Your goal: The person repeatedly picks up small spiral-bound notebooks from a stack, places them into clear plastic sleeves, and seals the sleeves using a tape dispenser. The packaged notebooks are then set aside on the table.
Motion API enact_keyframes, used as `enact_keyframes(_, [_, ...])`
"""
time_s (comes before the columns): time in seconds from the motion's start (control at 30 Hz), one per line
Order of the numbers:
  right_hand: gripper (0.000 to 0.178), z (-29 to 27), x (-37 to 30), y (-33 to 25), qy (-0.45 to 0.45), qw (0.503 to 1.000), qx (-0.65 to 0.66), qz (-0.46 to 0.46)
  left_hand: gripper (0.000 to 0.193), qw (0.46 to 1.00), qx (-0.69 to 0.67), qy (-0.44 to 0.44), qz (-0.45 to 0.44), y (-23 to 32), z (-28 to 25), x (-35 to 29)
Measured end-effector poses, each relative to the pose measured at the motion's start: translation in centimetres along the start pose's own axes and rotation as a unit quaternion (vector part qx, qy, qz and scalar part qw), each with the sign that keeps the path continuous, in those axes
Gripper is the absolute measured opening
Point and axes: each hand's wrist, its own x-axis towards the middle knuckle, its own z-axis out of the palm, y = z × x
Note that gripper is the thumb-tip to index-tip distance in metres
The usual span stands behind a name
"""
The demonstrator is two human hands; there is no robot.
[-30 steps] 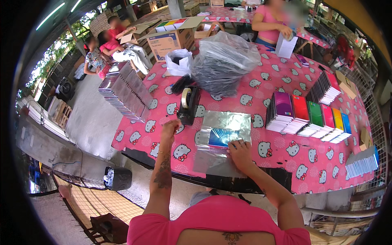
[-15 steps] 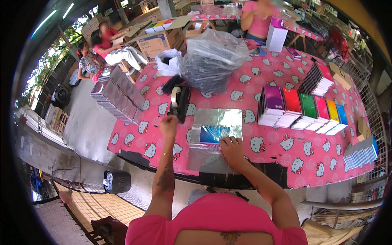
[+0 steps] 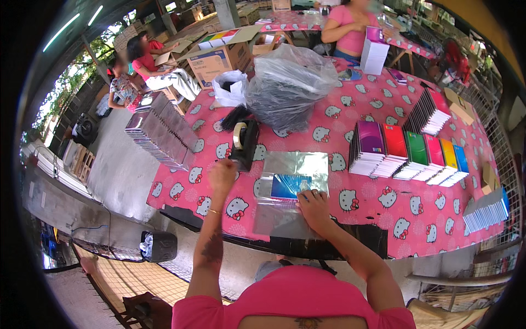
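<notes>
A stack of notebooks with a blue cover [image 3: 286,186] lies in front of me, on and partly under clear plastic film [image 3: 298,162]. My right hand [image 3: 314,208] rests on its right side, palm down, fingers stretched out over the film. Left of the film, my left hand [image 3: 222,175] is closed at the near end of a black tape dispenser [image 3: 250,143], which holds a tape roll [image 3: 239,134]. Whatever its fingers pinch is too small to make out. A small black bundle [image 3: 235,117] lies just behind the dispenser.
Plastic-covered notebooks [image 3: 159,131] stand stacked at the table's left edge. A big bag of dark contents [image 3: 290,88] sits behind the dispenser. Colourful notebook piles [image 3: 383,151] fill the right side, with blue ones [image 3: 486,211] near the edge. Co-workers are at the back.
My left hand has shifted slightly left and down, staying closed beside the dispenser. The right hand keeps its place on the film. The whole view has shifted a little.
</notes>
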Motion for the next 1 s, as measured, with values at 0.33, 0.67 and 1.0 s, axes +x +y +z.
enact_keyframes(0.33, [0.036, -0.1, 0.0, 0.3, -0.038, 0.999, 0.015, 0.022, 0.045, 0.97, 0.069, -0.213, 0.096, 10.4, 6.0, -7.7])
enact_keyframes(0.67, [0.029, -1.8, 4.0, -1.6, -0.039, 0.997, 0.015, 0.063, 0.035, 0.955, 0.093, -0.091, 0.267, 9.5, 4.9, -10.6])
enact_keyframes(1.0, [0.059, 1.9, 12.5, 4.9, -0.384, 0.917, -0.047, 0.095, 0.042, 0.924, -0.009, -0.02, 0.382, 9.6, 8.0, -13.8])
